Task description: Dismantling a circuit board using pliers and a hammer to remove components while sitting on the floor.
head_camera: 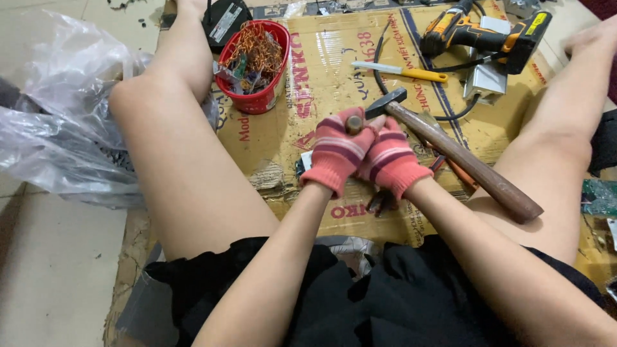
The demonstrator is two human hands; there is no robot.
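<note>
Hammer with a dark metal head and brown wooden handle lies slanting across the flattened cardboard sheet, just right of both hands. Far left sits a crumpled clear plastic bag, then a red plastic basket of tangled copper wire. The left hand, in a pink striped glove, is clenched around a small brown object, possibly a tool's handle. The right hand presses against it, fingers curled; what it grips is hidden. Far right lies an orange-and-black cordless drill.
</note>
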